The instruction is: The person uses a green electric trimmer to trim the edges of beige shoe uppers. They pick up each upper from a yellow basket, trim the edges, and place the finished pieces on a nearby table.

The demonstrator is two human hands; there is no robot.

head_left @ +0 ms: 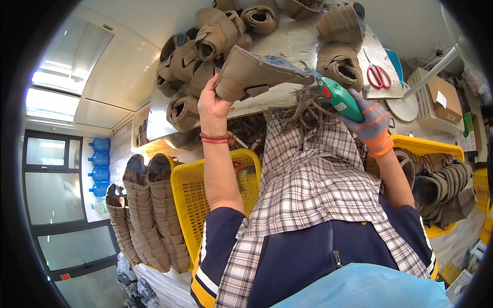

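Observation:
My bare left hand (213, 102), with red bracelets at the wrist, is closed on one end of a taupe shoe upper (249, 76) and holds it up over the table's near edge. A bluish fuzzy lining shows along its upper edge. My right hand (374, 123), in a grey and orange glove, is wrapped round a green handheld electric trimmer (343, 100) with a red button. The trimmer's head meets the right-hand end of the upper; the exact contact is too small to make out. Brown strips of trimmings (311, 109) hang below it at the table edge and over my checked apron (308, 174).
More taupe uppers (214, 32) are piled on the worktable (290, 43). Red-handled scissors (379, 77) lie at its right. A yellow basket (192, 192) stands to my left beside tall stacks of uppers (163, 205). Another yellow basket (426, 145) holds uppers on my right.

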